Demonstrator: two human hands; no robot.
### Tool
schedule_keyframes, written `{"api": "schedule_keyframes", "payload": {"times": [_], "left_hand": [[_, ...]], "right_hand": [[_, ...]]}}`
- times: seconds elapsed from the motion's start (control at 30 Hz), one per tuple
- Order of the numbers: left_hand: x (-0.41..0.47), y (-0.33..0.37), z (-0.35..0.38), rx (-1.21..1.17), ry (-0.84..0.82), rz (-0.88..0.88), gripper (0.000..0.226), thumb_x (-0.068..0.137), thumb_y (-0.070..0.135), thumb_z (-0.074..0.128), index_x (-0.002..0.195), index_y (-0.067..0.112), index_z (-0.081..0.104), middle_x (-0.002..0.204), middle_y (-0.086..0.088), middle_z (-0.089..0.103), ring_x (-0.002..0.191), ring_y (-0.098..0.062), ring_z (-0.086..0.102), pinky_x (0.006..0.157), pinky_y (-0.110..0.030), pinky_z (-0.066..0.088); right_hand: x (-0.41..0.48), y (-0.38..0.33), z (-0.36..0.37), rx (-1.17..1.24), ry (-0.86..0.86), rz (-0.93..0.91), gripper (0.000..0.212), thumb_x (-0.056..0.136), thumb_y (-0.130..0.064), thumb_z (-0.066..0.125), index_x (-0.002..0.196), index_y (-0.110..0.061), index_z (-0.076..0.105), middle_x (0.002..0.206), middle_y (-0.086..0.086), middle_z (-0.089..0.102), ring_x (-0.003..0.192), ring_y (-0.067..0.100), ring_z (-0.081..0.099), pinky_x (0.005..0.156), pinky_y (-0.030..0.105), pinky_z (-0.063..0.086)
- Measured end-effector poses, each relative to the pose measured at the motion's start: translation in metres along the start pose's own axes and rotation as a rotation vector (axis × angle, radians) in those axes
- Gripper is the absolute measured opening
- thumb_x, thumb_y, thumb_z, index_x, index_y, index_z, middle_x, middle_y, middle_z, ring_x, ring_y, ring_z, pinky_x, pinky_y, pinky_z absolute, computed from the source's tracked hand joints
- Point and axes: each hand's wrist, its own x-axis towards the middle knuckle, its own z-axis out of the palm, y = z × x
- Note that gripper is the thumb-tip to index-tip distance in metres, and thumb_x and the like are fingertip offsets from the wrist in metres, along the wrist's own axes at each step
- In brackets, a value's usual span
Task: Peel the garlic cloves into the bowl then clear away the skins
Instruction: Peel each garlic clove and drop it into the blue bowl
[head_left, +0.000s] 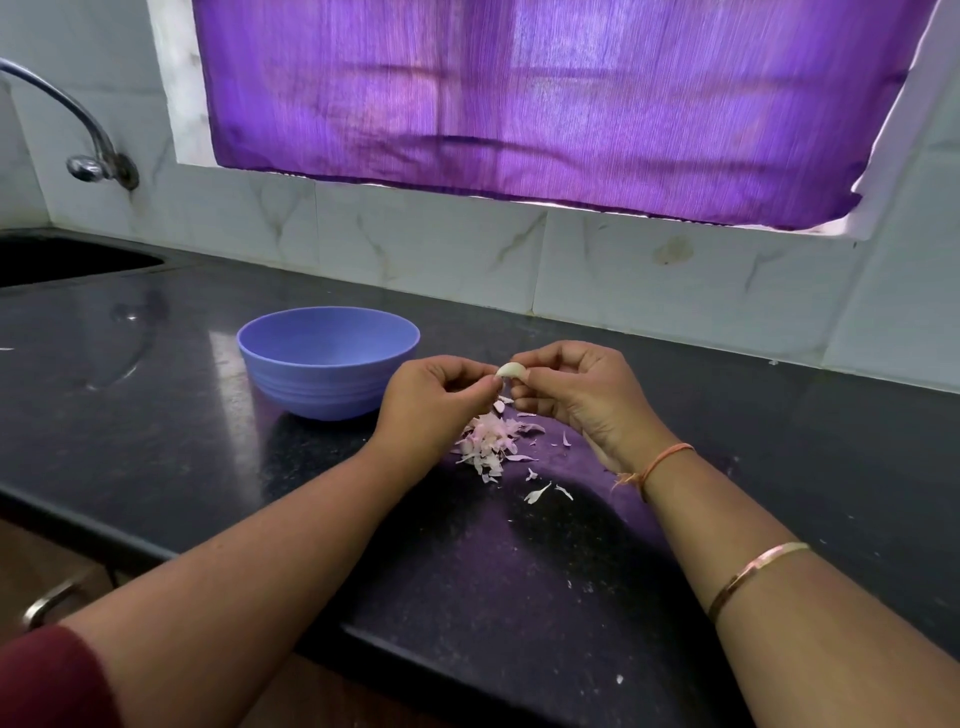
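A pale garlic clove (511, 370) is held above the dark counter between both hands. My right hand (576, 395) pinches the clove with thumb and fingertips. My left hand (436, 397) pinches at the clove's left end, where a bit of skin hangs. Directly below them lies a heap of pinkish-white garlic skins (488, 441), with loose flakes (537, 492) scattered toward me. A blue plastic bowl (291, 358) stands on the counter just left of my left hand; its inside is not visible from here.
The black granite counter (519, 597) runs to its front edge near me. A sink (62, 260) and a curved tap (88, 156) are at the far left. White tiles and a purple curtain (545, 104) back the counter.
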Motion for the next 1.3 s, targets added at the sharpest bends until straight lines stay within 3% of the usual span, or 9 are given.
{"api": "schedule_keyframes", "payload": {"times": [0.13, 0.3, 0.5, 0.73, 0.9, 1.07, 1.2, 1.3], "left_hand": [[0.000, 0.000, -0.001, -0.031, -0.013, -0.019, 0.010, 0.084, 0.009, 0.066, 0.082, 0.018, 0.071, 0.076, -0.008, 0.072, 0.067, -0.011, 0.063, 0.068, -0.023, 0.056], [0.001, 0.000, -0.001, -0.033, 0.000, -0.028, 0.011, 0.084, 0.010, 0.067, 0.079, 0.019, 0.070, 0.077, -0.010, 0.072, 0.066, -0.013, 0.063, 0.068, -0.025, 0.056], [0.002, -0.001, -0.001, -0.001, 0.024, -0.029, 0.011, 0.084, 0.009, 0.066, 0.077, 0.017, 0.069, 0.068, -0.002, 0.068, 0.058, -0.005, 0.060, 0.064, -0.022, 0.055], [0.003, -0.003, 0.000, 0.051, 0.045, -0.028, 0.015, 0.083, 0.008, 0.067, 0.072, 0.018, 0.069, 0.070, -0.007, 0.070, 0.065, -0.019, 0.061, 0.073, -0.040, 0.056], [0.003, -0.003, 0.001, 0.079, 0.059, -0.021, 0.014, 0.082, 0.008, 0.067, 0.072, 0.017, 0.069, 0.071, -0.006, 0.070, 0.065, -0.019, 0.062, 0.073, -0.039, 0.056], [0.003, -0.005, 0.000, 0.112, 0.079, -0.026, 0.011, 0.083, 0.009, 0.066, 0.074, 0.015, 0.068, 0.070, -0.004, 0.070, 0.063, -0.015, 0.062, 0.070, -0.034, 0.056], [0.004, -0.007, 0.001, 0.083, 0.080, -0.042, 0.011, 0.083, 0.015, 0.065, 0.073, 0.013, 0.069, 0.070, -0.009, 0.070, 0.066, -0.021, 0.063, 0.074, -0.042, 0.057], [0.005, -0.007, 0.002, 0.044, 0.083, -0.042, 0.025, 0.083, 0.027, 0.067, 0.070, 0.006, 0.069, 0.068, -0.013, 0.069, 0.063, -0.022, 0.061, 0.074, -0.045, 0.057]], "right_hand": [[-0.002, -0.001, 0.000, 0.001, -0.019, 0.015, 0.008, 0.081, 0.008, 0.062, 0.088, 0.004, 0.063, 0.075, 0.017, 0.066, 0.062, 0.020, 0.063, 0.064, 0.025, 0.058], [-0.002, 0.000, 0.002, 0.010, -0.029, 0.026, 0.009, 0.079, 0.008, 0.065, 0.086, 0.002, 0.063, 0.075, 0.017, 0.067, 0.062, 0.021, 0.063, 0.065, 0.026, 0.059], [-0.001, 0.000, 0.004, -0.015, -0.039, 0.053, 0.008, 0.082, 0.001, 0.065, 0.089, 0.004, 0.065, 0.077, 0.017, 0.068, 0.061, 0.018, 0.064, 0.066, 0.026, 0.059], [-0.002, -0.001, 0.003, -0.080, -0.033, 0.086, 0.014, 0.085, -0.003, 0.063, 0.092, 0.009, 0.066, 0.071, 0.016, 0.065, 0.057, 0.018, 0.062, 0.059, 0.025, 0.057], [-0.003, -0.004, 0.006, -0.077, 0.006, 0.096, 0.012, 0.085, 0.000, 0.061, 0.085, 0.012, 0.064, 0.064, 0.015, 0.063, 0.049, 0.016, 0.059, 0.053, 0.023, 0.055], [-0.003, -0.011, 0.004, 0.120, 0.067, 0.142, 0.011, 0.086, 0.001, 0.059, 0.079, 0.009, 0.061, 0.054, 0.011, 0.062, 0.042, 0.013, 0.058, 0.046, 0.019, 0.052], [-0.004, -0.012, 0.002, 0.183, 0.070, 0.192, 0.014, 0.087, -0.001, 0.058, 0.077, 0.009, 0.060, 0.049, 0.009, 0.061, 0.040, 0.012, 0.057, 0.044, 0.019, 0.051], [-0.004, -0.011, 0.003, 0.197, 0.053, 0.200, 0.014, 0.087, -0.002, 0.058, 0.079, 0.009, 0.061, 0.050, 0.008, 0.061, 0.041, 0.012, 0.057, 0.044, 0.018, 0.051]]}}
